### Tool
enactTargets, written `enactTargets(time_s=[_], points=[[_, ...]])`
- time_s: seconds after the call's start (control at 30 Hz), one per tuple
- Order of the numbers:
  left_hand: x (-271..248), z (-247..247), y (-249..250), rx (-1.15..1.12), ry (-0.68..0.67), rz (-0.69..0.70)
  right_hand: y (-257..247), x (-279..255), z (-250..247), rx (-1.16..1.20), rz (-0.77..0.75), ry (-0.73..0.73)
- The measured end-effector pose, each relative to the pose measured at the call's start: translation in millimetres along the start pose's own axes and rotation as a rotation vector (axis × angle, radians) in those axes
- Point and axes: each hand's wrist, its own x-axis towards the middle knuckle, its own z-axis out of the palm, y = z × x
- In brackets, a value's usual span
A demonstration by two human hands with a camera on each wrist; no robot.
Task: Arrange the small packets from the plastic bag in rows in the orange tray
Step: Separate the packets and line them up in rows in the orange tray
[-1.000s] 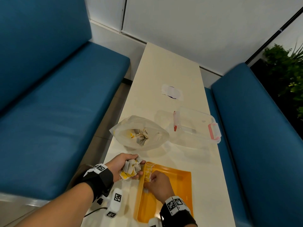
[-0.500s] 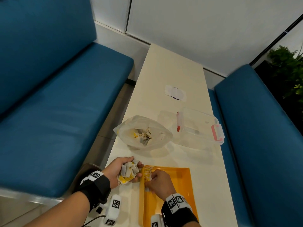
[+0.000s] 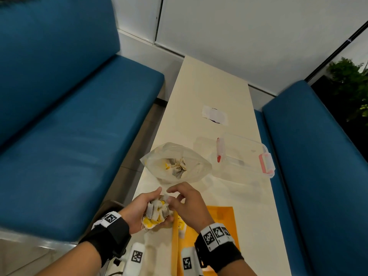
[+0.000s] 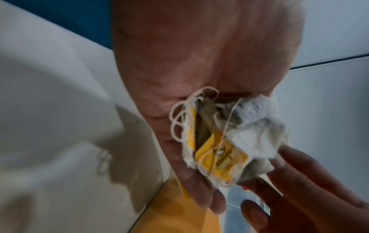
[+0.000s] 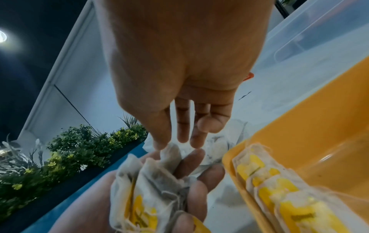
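Just left of the orange tray's [image 3: 174, 234] rim, your left hand [image 3: 139, 208] cups a bunch of tea bags [image 3: 156, 213]; your right hand's [image 3: 189, 204] fingertips pinch the top one.

Packets [image 3: 157, 213] white, yellow tags; tray [image 3: 225, 216] orange; benches [image 3: 69, 156] blue; table [image 3: 209, 92] cream.

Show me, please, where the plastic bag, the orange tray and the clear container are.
plastic bag [image 3: 196, 170]: head view, right wall.
orange tray [image 3: 224, 215]: head view, bare floor.
clear container [image 3: 244, 154]: head view, lid.
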Motion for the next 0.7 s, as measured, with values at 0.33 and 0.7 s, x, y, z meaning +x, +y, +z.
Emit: enactTargets(time_s=[0.33,0.7], points=[[-2.1,-1.8,8.9,0.003,-0.003,0.038,6.3,7.2,5.1,-0.014,0.109,-0.040],[-0.3,-1.2,8.5,0.072,0.076,0.065,24.4,-2.6,9.9,-0.012,0.231,0.045]])
